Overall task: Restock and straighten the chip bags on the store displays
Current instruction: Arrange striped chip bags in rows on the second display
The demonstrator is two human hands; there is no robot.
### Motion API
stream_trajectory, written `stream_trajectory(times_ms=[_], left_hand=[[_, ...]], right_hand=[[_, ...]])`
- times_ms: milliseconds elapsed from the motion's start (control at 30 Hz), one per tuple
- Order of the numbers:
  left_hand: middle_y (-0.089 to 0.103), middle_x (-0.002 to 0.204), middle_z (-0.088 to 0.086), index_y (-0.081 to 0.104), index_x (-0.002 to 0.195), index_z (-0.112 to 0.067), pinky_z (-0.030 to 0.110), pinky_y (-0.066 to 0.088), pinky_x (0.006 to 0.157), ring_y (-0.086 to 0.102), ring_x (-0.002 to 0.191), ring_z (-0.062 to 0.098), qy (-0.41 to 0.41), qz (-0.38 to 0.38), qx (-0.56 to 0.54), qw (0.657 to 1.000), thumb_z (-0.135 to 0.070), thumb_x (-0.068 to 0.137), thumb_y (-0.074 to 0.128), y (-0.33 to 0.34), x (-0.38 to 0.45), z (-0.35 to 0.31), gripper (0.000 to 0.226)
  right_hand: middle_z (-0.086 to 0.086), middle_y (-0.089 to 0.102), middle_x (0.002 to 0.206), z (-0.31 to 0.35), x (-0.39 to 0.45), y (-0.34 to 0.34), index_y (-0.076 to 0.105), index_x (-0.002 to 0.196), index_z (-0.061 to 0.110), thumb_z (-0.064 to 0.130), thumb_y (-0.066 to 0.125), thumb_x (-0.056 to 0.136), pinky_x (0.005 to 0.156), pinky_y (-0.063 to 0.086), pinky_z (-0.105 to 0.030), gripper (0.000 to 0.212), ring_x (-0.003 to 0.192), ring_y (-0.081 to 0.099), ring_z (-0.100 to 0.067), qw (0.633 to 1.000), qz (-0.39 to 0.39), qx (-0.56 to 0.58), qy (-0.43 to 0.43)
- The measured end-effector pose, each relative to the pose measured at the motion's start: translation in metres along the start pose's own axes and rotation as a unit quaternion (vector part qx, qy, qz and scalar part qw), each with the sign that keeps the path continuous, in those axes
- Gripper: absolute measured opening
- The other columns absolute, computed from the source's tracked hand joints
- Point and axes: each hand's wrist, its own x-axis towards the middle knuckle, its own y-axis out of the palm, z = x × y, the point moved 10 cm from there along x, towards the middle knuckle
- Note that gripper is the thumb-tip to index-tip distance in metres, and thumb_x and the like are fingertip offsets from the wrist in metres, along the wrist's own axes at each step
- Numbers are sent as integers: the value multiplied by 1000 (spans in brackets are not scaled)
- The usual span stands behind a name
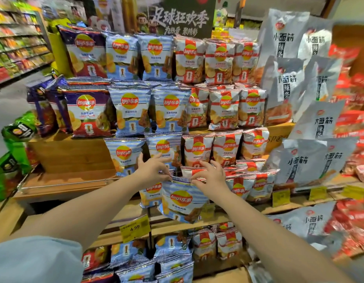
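A light-blue Lay's chip bag [182,199] hangs in front of the third shelf of a stepped wooden display [75,156]. My left hand [152,168] pinches its top seam at the left corner. My right hand [209,176] pinches the seam at the right corner. The bag tilts slightly, its bottom past the shelf edge. Another blue bag [150,194] stands just behind it to the left. Red-and-white Lay's bags [242,186] stand to its right. Rows of blue, red and purple bags [87,111] fill the tiers above.
Silver snack bags [299,164] lean at the right, red packs [352,119] beyond them. Green bags [16,139] stack at the left end. Yellow price tags [134,227] hang on shelf edges. More chip bags [173,252] fill the lower shelf. An aisle with shelving runs far left.
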Motion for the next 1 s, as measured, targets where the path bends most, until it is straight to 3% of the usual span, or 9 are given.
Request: stream_trajectory(times_ms=[100, 233, 467, 567, 667, 767, 867, 1000], left_hand=[[29, 152, -15, 69, 82, -36, 58, -11, 112, 12, 146, 11, -29, -33, -64, 997, -30, 92, 61, -7, -9, 17, 14], [28, 154, -12, 73, 90, -29, 58, -9, 112, 12, 146, 11, -58, -65, -79, 993, -33, 91, 61, -18, -25, 42, 13], [26, 154, -13, 71, 85, -35, 57, -9, 112, 11, 146, 12, -90, -91, -92, 988, -34, 90, 63, -24, -50, 96, 10], [25, 154, -14, 65, 77, -42, 58, -8, 112, 12, 146, 11, -100, -77, -112, 986, -33, 90, 62, -19, -55, 117, 16], [24, 155, -15, 65, 78, -41, 58, -7, 112, 14, 145, 12, -121, -78, -130, 981, -31, 91, 62, -14, -55, 133, 16], [25, 154, -15, 67, 79, -39, 56, -5, 113, 16, 144, 11, -148, -82, -118, 979, -32, 90, 63, -7, -49, 144, 14], [29, 152, -14, 73, 87, -33, 52, 8, 114, 24, 141, 13, -169, -89, -132, 973, -30, 90, 64, 0, -41, 155, 10], [36, 149, 0, 74, 100, -15, 35, 28, 107, 32, 137, 18, -189, -81, -207, 956, -20, 91, 63, 14, -25, 159, 15]], right_hand=[[11, 29, 151, -15, 5, 17, 64, 112, 39, 47, 63, 86, 116, 8, -45, 27, 142, 10, -22, 996, 62, 0, 59], [9, 34, 149, -15, 15, 34, 63, 117, 34, 43, 66, 85, 114, 14, -40, 33, 140, 15, -20, 993, 70, 27, 95], [9, 36, 146, 14, 37, 62, 69, 103, 34, 46, 69, 81, 116, 13, -38, 25, 139, 14, -22, 992, 62, 53, 97], [8, 40, 144, 14, 40, 66, 70, 85, 35, 42, 70, 82, 115, 13, -37, 8, 138, 17, -22, 989, 43, 90, 113], [10, 42, 142, 10, 40, 81, 62, 61, 37, 37, 73, 80, 115, 13, -37, 22, 137, 18, -18, 979, 43, 139, 143], [13, 43, 141, 12, 52, 88, 60, 61, 41, 41, 70, 82, 114, 13, -36, 23, 136, 19, -18, 992, 15, 72, 103], [14, 43, 141, 10, 66, 90, 65, 69, 40, 42, 65, 85, 113, 11, -35, 16, 137, 17, -19, 995, 9, 48, 90], [12, 41, 143, 4, 82, 93, 74, 84, 34, 43, 62, 88, 112, 10, -38, 16, 137, 15, -22, 998, 15, -17, 64]])
